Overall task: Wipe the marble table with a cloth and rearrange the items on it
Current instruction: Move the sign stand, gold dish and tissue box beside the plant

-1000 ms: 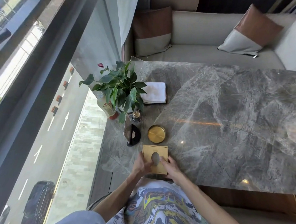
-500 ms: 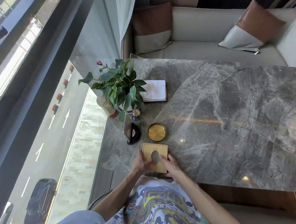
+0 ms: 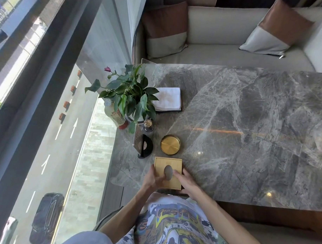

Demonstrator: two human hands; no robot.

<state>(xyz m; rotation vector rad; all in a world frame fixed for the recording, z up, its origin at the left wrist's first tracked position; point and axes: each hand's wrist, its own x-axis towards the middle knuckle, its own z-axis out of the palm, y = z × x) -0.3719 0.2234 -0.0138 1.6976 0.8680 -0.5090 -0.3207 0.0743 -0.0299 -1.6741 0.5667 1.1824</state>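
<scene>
A square wooden tissue box point(image 3: 167, 163) with an oval slot sits at the near edge of the grey marble table point(image 3: 247, 134). My left hand point(image 3: 151, 180) grips its left side and my right hand point(image 3: 186, 183) grips its right side. Beyond it stand a round brass coaster point(image 3: 170, 144) and a black round sign stand point(image 3: 144, 146). A folded white cloth point(image 3: 168, 99) lies further back, beside a potted plant point(image 3: 129, 98). A small toothpick holder point(image 3: 148, 125) stands in front of the plant.
A bottle with a red cap point(image 3: 115, 114) leans by the plant at the table's left edge, next to the window. A clear acrylic stand point(image 3: 151, 70) is at the far left corner. A beige sofa point(image 3: 223, 32) with cushions runs behind the table.
Both hands stay on the wooden box, which sits in nearly the same spot. The camera view has shifted slightly downward.
</scene>
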